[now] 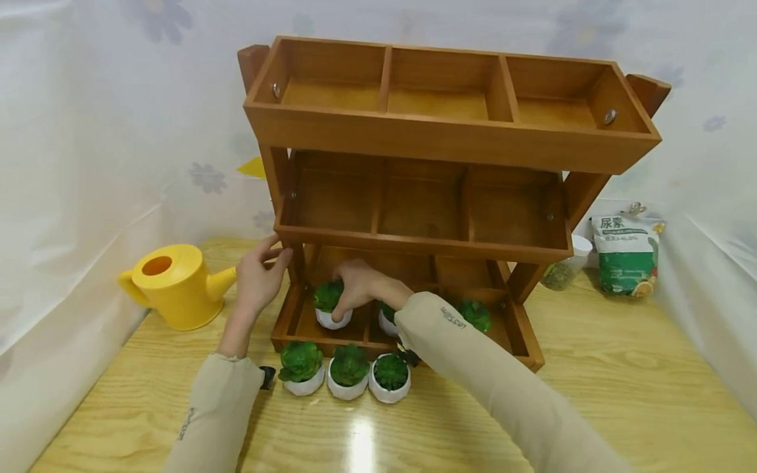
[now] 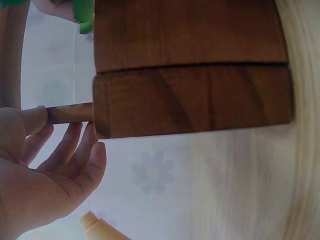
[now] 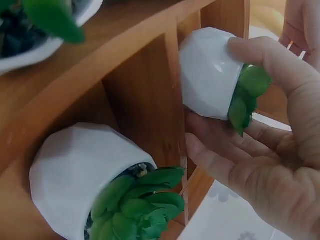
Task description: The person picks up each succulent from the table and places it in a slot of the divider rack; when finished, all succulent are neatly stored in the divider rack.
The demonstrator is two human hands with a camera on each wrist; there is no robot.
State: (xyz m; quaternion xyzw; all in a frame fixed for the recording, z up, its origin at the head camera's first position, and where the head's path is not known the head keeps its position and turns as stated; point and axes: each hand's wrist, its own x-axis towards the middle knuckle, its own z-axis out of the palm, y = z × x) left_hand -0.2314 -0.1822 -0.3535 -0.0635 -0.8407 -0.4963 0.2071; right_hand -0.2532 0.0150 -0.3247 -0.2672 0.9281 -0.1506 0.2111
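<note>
We observe the right hand [image 1: 359, 284] pinching a white-potted succulent [image 1: 327, 303] between thumb and fingers in the bottom tier's left compartment of the wooden shelf [image 1: 449, 142], the left hand [image 1: 259, 276] gripping the shelf's left side, with three other plants [image 1: 348, 372] standing in front.

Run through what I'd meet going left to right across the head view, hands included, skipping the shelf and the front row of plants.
Yellow watering can, left-hand grip, held potted plant, right-hand grip, rightmost green plant on the bottom tier, clear container with a white lid, green-and-white bag.
</note>
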